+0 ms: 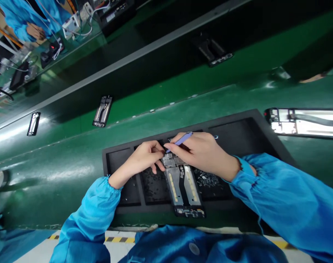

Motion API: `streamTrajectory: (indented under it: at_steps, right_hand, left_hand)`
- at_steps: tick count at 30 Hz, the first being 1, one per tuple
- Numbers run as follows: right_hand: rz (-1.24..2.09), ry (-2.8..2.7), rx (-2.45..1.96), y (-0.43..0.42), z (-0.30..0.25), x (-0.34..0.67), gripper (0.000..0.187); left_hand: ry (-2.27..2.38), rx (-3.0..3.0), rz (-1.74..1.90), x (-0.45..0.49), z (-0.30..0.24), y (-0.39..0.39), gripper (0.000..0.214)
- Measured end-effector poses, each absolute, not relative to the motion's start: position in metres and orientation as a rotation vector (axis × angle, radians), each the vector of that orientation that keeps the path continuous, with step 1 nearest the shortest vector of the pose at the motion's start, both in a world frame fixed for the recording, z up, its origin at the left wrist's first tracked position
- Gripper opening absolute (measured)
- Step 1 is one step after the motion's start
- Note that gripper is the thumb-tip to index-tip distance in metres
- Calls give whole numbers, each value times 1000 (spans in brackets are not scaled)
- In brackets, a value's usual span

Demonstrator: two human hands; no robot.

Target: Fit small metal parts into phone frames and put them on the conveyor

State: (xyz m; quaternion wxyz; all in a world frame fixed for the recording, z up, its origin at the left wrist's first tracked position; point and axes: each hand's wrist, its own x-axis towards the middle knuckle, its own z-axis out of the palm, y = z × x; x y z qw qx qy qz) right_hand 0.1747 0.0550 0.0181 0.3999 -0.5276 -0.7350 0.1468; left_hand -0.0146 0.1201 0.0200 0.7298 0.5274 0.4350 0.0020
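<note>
Pinching a slim purple pen-shaped tool [179, 141] in the right hand [206, 151], tip down at the far end of an opened black-rimmed, silver-backed phone [185, 184]. Bending the left hand's [144, 157] fingers at that phone's far left corner; cannot tell whether clamped or merely touching. Underneath, a black rectangular compartmented tray [113, 150] on a glossy green surface [62, 171]. Right of the phone, in the tray, small pale loose bits [208, 179]. Farther right, a silver-and-black phone body [308, 122].
</note>
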Motion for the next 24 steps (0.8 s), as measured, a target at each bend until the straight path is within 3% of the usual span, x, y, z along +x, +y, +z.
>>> streamTrajectory:
  at_steps: [10, 24]
  right_hand:
    - [585, -1124, -1542, 62, 38, 192, 46]
    - [786, -1144, -1602, 67, 39, 201, 51]
  left_hand:
    - [1038, 1175, -4, -11, 15, 118, 10]
    - [1119, 1425, -113, -20, 1, 116, 31]
